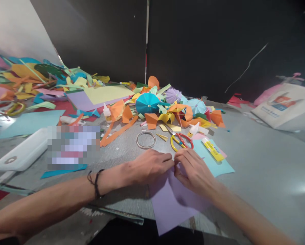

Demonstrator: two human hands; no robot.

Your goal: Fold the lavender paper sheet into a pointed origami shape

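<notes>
A lilac sheet of paper point(171, 204) lies at the near edge of the grey table point(257, 170), hanging slightly over it. My left hand point(149, 166) and my right hand point(193, 170) rest on the sheet's far part. Both hands have their fingers closed in a pinch on the paper's far edge, fingertips almost touching each other. A dark cord bracelet sits on my left wrist.
Just beyond my hands lie yellow-and-red scissors point(181, 141), a tape ring point(145, 140), a yellow glue stick point(213, 149) on a light-blue sheet point(213, 160). Farther back are paper umbrellas point(147, 103) and scraps. A white device point(20, 153) lies left, a bag point(282, 107) right.
</notes>
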